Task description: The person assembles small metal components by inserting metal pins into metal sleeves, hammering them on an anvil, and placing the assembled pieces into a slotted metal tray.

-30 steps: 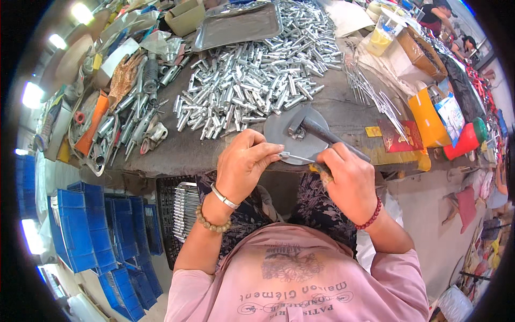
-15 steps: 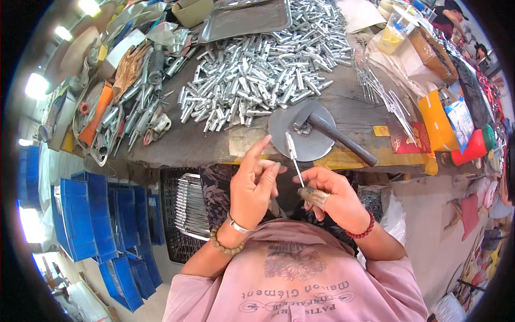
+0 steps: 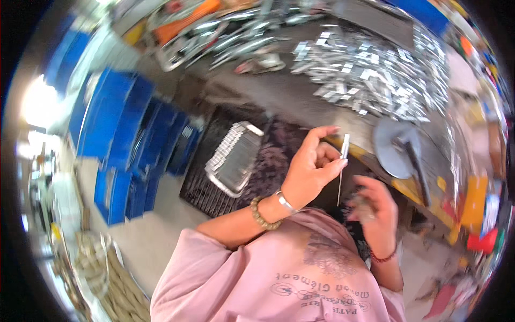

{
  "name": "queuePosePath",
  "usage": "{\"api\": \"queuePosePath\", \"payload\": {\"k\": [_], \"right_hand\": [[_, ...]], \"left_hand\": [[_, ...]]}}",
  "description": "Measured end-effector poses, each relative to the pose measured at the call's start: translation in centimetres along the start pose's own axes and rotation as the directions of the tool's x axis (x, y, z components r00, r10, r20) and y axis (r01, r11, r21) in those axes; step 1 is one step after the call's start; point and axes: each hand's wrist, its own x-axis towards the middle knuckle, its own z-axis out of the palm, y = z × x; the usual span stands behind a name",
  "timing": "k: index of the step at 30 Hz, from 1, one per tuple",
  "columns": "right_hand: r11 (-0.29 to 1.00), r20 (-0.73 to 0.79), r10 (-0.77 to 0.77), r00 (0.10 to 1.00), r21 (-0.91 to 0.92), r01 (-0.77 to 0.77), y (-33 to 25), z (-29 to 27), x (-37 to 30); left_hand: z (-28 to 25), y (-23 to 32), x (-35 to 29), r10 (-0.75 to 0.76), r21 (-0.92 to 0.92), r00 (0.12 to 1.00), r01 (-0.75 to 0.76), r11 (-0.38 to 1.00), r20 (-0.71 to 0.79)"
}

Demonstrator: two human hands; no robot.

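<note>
Left of the round grey disc, the left hand pinches a shiny tube with slender rod; the right hand blurs, grip indeterminable. Pink fabric shirt: dark lettering.

The pink shirt has a dark picture and writing on it. The dark trousers have flowers. The left hand wears a silver bangle and tan beads, the right hand red beads.
</note>
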Motion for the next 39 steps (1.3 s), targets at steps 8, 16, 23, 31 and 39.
{"api": "queuePosePath", "payload": {"k": [8,16,23,31,39], "right_hand": [[0.864,-0.380,-0.470,0.797,-0.383,0.327,3.7,-4.5,2.8],[0.811,-0.407,-0.543,0.735,-0.481,0.333,5.0,-4.4,4.0],[0.813,-0.405,-0.532,0.744,-0.489,0.315,5.1,-4.4,3.8],[0.827,-0.420,-0.521,0.743,-0.463,0.318,5.2,-4.5,3.7],[0.834,-0.437,-0.509,0.741,-0.464,0.299,5.1,-4.2,3.4]], "left_hand": [[-17.0,-5.2,-5.4,0.062,0.263,0.751,0.151,0.953,-0.657],[-30.2,-14.2,-13.0,0.044,0.169,0.334,0.356,0.919,-0.942],[-32.2,-15.4,-13.6,0.070,0.204,0.335,0.387,0.899,-0.940],[-33.7,-16.9,-12.5,0.050,0.250,0.415,0.446,0.859,-0.909],[-33.4,-16.0,-11.8,0.027,0.308,0.477,0.521,0.796,-0.878]]}}
